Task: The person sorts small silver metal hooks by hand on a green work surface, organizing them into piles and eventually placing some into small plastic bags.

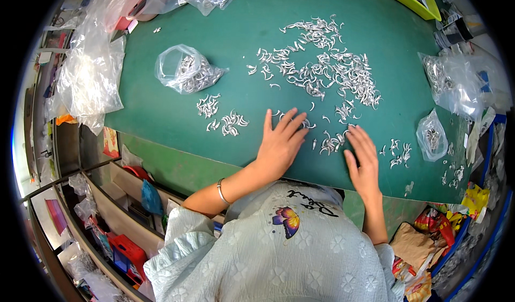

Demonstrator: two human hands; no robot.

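Over the near part of the green table point(188, 130), my left hand point(280, 146) lies with fingers spread. Its fingertips are at a few small curved silver metal pieces point(307, 124). Fingers stretched out and thumb apart, my right hand point(366, 165) reaches the edge of a small cluster of the same pieces point(331, 142) between the hands. Neither hand visibly grips anything, though what lies beneath the fingertips is partly hidden. Beyond them spreads a large loose heap of silver pieces point(357, 79). Smaller groups sit left of my left hand point(232, 123) and right of my right hand point(400, 154).
An opened clear bag of metal pieces point(185, 71) stands at the left. Another small clear bag point(432, 135) lies at the right, near larger plastic bags point(461, 82). A yellow-green tray point(416, 4) occupies the far right corner. Shelves point(123, 216) stand below the table's left edge.
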